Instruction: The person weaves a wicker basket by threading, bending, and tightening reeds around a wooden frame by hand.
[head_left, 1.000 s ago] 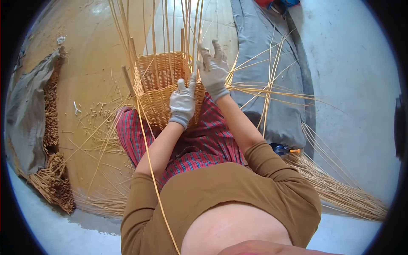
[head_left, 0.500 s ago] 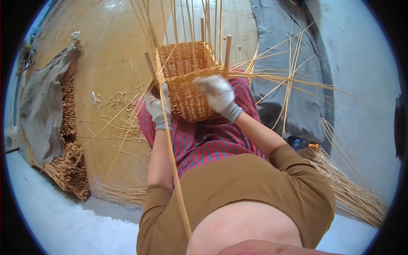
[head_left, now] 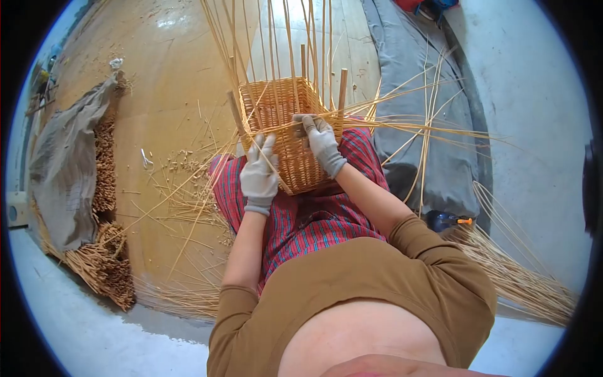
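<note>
A rectangular wicker basket (head_left: 300, 164) rests against my lap, with tall thin stakes rising from its walls and thicker sticks at its corners. Both hands wear whitish gloves. My left hand (head_left: 259, 174) is at the basket's near left corner, its fingers closed at the rim by a thin cane strand (head_left: 274, 168) that slants down across the near wall. My right hand (head_left: 321, 143) is at the near rim, right of the middle, with thumb and fingers pinched on a cane strand running along the rim. Long strands fan out to the right of the basket.
Bundled short sticks (head_left: 104, 251) lie at the left under grey cloth (head_left: 66, 169). Cane scraps litter the board floor (head_left: 157, 125). On the right are a dark grey cloth (head_left: 408, 75), a dark blue tool with an orange tip (head_left: 446, 220) and a long cane bundle (head_left: 515, 276).
The long strand that hung down over my left arm now lies along the near rim. My right hand has moved from open above the basket to a pinch at the rim.
</note>
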The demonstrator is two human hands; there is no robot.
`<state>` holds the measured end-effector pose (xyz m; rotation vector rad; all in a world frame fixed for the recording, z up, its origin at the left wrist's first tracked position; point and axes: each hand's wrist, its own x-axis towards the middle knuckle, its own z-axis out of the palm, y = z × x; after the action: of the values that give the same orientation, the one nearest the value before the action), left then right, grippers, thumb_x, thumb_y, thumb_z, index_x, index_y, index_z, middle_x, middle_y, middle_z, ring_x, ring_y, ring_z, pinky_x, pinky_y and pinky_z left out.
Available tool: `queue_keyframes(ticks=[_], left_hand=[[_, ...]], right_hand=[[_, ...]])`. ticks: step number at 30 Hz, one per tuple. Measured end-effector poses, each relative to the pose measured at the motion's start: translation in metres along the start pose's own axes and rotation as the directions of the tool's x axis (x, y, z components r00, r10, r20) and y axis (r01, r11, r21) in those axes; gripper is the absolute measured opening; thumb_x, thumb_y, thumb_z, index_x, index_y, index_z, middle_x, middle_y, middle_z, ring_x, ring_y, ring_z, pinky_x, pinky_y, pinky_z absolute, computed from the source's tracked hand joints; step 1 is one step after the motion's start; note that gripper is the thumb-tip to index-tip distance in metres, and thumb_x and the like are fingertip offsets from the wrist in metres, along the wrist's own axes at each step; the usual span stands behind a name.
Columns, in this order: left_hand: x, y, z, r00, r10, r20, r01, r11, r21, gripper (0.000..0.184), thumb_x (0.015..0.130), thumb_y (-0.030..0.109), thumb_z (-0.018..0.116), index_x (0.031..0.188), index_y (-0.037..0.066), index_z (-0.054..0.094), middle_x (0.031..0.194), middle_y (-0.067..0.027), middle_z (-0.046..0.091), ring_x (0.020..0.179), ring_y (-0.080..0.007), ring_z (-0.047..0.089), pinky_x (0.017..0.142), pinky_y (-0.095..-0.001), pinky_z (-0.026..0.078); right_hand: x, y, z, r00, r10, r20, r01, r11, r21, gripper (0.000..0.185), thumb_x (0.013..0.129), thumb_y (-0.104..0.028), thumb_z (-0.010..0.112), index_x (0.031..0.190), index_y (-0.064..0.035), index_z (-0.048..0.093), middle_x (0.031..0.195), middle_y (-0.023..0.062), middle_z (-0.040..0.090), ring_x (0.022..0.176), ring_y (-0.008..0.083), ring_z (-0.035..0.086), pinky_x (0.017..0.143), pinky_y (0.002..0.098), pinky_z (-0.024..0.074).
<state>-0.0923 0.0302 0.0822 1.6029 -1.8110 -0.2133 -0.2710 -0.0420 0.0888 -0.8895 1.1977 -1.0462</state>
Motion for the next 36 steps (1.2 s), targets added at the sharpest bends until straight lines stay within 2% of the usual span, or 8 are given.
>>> queue_keyframes(ticks=[4,6,13,17,19,29,35,36], left_hand=[[0.015,0.002,0.023,0.960,-0.190,0.206,0.149,0.969,0.197,0.090,0.084,0.022,0.072,0.159,0.034,0.024,0.158,-0.0225,0.032,0.110,-0.0367,0.066,0.080,-0.0438,0.058],[0.024,0.007,0.023,0.912,-0.291,0.289,0.227,0.945,0.235,0.097,0.081,0.021,0.074,0.159,0.036,0.019,0.156,-0.0227,0.034,0.107,-0.0365,0.067,0.078,-0.0433,0.059],[0.018,-0.004,0.038,0.996,-0.035,0.087,-0.010,0.880,0.474,0.078,0.083,0.015,0.070,0.152,0.031,0.039,0.146,-0.0185,0.046,0.113,-0.0300,0.064,0.088,-0.0419,0.055],[0.048,0.054,0.035,0.976,0.077,0.206,-0.095,0.992,0.079,0.079,0.083,0.012,0.067,0.154,0.029,0.037,0.142,-0.0184,0.047,0.107,-0.0361,0.064,0.086,-0.0444,0.054],[0.042,0.064,0.060,0.975,-0.020,0.221,-0.007,0.993,0.120,0.080,0.082,0.012,0.068,0.154,0.029,0.037,0.138,-0.0176,0.047,0.102,-0.0353,0.065,0.083,-0.0447,0.054],[0.042,0.060,0.078,0.956,-0.058,0.287,-0.021,0.965,0.262,0.065,0.086,0.009,0.062,0.145,0.033,0.049,0.125,-0.0158,0.050,0.091,-0.0319,0.065,0.081,-0.0434,0.054],[-0.019,-0.040,0.052,0.944,0.034,-0.328,-0.112,0.969,-0.221,0.037,0.083,0.007,0.071,0.120,0.008,0.065,0.120,-0.0127,0.062,0.103,-0.0258,0.062,0.096,-0.0358,0.050],[-0.035,-0.074,0.072,0.866,-0.446,-0.227,0.114,0.618,-0.778,0.037,0.085,0.010,0.071,0.121,0.006,0.063,0.111,-0.0102,0.063,0.102,-0.0234,0.062,0.096,-0.0354,0.050]], right_hand=[[0.046,-0.027,0.029,0.531,-0.807,0.259,0.726,0.275,-0.631,0.029,0.100,-0.016,0.061,0.127,-0.0053,0.062,0.111,0.0109,0.072,0.097,0.0216,0.070,0.074,0.0335,0.0566],[0.037,-0.084,0.070,0.630,-0.704,0.327,0.561,0.121,-0.819,0.037,0.096,-0.007,0.062,0.133,-0.0052,0.056,0.124,0.0176,0.067,0.110,0.0263,0.067,0.084,0.0367,0.0564],[0.018,0.002,-0.031,0.842,-0.445,-0.304,0.466,0.885,-0.005,0.033,0.095,0.005,0.056,0.128,-0.0018,0.057,0.121,0.0109,0.065,0.087,0.0149,0.064,0.080,0.0318,0.0547],[0.020,-0.030,-0.045,0.711,-0.688,-0.142,0.548,0.669,-0.502,0.026,0.097,-0.003,0.058,0.122,-0.0062,0.065,0.095,0.0059,0.069,0.101,0.0139,0.064,0.086,0.0284,0.0517],[0.057,-0.068,-0.024,0.452,-0.853,0.260,0.621,0.092,-0.778,0.042,0.093,0.001,0.060,0.134,-0.0054,0.058,0.097,0.0020,0.068,0.097,0.0142,0.063,0.088,0.0264,0.0491],[-0.053,-0.001,-0.143,0.763,-0.541,-0.353,0.415,0.829,-0.375,0.048,0.094,0.007,0.049,0.138,-0.0083,0.057,0.101,0.0056,0.069,0.088,0.0124,0.063,0.082,0.0288,0.0523],[-0.069,-0.027,0.036,0.656,-0.485,0.579,0.755,0.421,-0.503,0.035,0.084,-0.010,0.068,0.118,-0.0171,0.069,0.103,0.0135,0.068,0.091,0.0336,0.067,0.081,0.0404,0.0560],[-0.063,-0.016,0.067,0.514,-0.643,0.567,0.855,0.333,-0.398,0.038,0.083,-0.016,0.069,0.122,-0.0179,0.067,0.100,0.0089,0.067,0.092,0.0312,0.067,0.079,0.0397,0.0556]])
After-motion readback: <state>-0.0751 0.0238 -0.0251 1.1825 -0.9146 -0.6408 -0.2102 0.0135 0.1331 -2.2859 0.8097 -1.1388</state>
